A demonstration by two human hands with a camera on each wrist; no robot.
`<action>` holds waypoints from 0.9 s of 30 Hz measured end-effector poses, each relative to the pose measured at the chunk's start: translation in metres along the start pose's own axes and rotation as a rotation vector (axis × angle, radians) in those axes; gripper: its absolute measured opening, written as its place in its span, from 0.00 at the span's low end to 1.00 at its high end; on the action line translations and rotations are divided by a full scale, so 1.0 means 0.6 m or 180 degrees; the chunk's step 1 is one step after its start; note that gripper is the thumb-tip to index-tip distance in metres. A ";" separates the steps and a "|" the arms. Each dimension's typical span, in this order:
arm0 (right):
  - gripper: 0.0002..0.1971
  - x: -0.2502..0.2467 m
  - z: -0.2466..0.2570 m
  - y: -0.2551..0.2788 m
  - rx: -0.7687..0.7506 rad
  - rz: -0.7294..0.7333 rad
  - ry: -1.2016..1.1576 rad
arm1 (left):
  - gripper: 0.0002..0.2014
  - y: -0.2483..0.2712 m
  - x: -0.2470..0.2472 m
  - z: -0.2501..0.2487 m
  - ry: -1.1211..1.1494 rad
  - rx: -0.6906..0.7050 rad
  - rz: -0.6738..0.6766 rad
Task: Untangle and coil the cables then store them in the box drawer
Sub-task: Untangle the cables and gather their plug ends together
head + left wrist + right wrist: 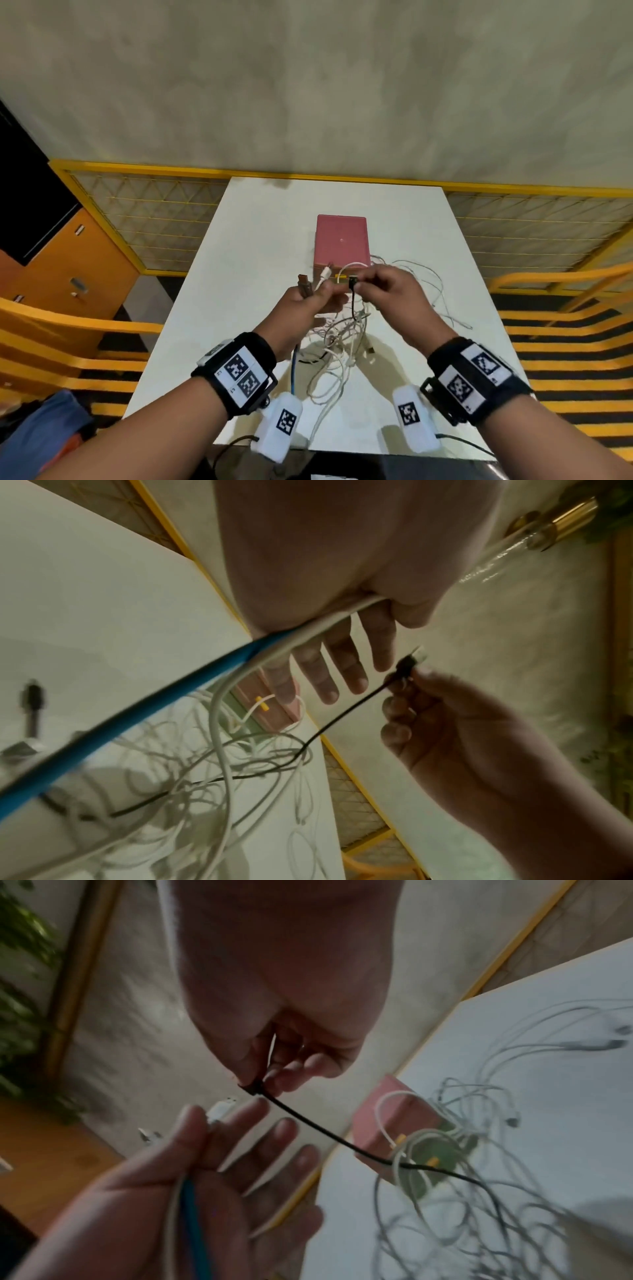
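A pink box [340, 240] stands mid-table, its front partly hidden behind my hands. Before it lies a tangle of white cables [342, 337]. My left hand [310, 298] is raised over the tangle and holds a blue cable [143, 712] and a white cable [308, 631] under the thumb, with the other fingers [329, 674] stretched out. Their plugs [323, 275] stick up above the hand. My right hand [383, 287] pinches the plug of a thin black cable [253, 1089] close to the left fingertips. The black cable [318, 1127] runs down into the tangle.
The white table [260, 240] ends near my wrists, and thin earphone wires [435, 287] spread right of the box. A yellow railing [144, 205] rings the table. An orange cabinet [68, 267] stands at the left. Yellow and black stripes cover the floor [565, 342].
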State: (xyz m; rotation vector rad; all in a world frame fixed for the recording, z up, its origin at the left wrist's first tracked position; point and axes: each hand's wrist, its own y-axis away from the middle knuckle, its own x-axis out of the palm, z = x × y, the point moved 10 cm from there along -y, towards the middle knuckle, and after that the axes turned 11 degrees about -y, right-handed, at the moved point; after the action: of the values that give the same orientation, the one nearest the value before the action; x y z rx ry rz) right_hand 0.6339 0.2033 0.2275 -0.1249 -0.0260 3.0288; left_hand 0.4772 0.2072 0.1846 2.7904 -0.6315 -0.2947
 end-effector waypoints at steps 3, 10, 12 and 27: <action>0.07 -0.015 0.051 -0.009 -0.0084 -0.0217 -0.0482 | 0.17 -0.014 0.015 -0.055 -0.0106 0.0365 0.0036; 0.06 0.001 0.092 -0.020 -0.0159 -0.0161 -0.0767 | 0.09 -0.034 0.034 -0.114 -0.0694 0.0975 0.0018; 0.03 -0.001 0.085 -0.017 -0.0129 -0.0289 -0.0859 | 0.09 -0.036 0.032 -0.107 -0.0387 0.0976 -0.0014; 0.16 0.100 -0.126 0.031 0.2611 -0.0106 -0.2808 | 0.20 -0.010 0.003 -0.048 0.0218 0.0483 -0.0381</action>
State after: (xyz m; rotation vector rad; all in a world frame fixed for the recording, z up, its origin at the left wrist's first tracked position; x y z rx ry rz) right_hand 0.5786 0.1921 0.1471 1.2053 1.0639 2.5269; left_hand 0.4886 0.2175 0.2096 2.9755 -0.4907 -0.1801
